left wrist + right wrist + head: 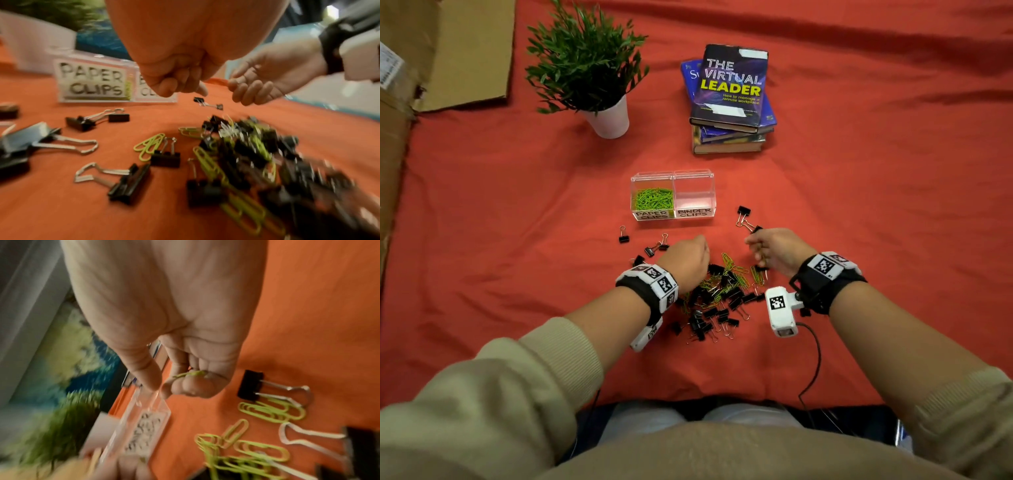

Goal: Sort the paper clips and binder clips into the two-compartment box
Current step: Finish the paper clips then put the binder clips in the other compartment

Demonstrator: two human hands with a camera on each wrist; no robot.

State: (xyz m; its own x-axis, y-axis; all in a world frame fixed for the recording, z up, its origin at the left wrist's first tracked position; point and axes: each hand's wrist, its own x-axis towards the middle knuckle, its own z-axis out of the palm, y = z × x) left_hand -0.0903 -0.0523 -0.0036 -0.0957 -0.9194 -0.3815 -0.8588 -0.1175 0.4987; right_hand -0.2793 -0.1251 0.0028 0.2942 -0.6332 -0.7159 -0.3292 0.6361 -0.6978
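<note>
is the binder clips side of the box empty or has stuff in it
Empty. In the head view the right compartment shows only clear plastic, while the left one holds green paper clips.

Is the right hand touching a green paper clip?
Touching. In the right wrist view, the right hand has its curled fingers closed round a green paper clip, which pokes out between them.

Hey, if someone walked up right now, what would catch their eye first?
Probably the mixed pile of black binder clips and green paper clips on the red cloth, both hands over it. Behind it the clear box shows green paper clips in its left compartment only.
</note>
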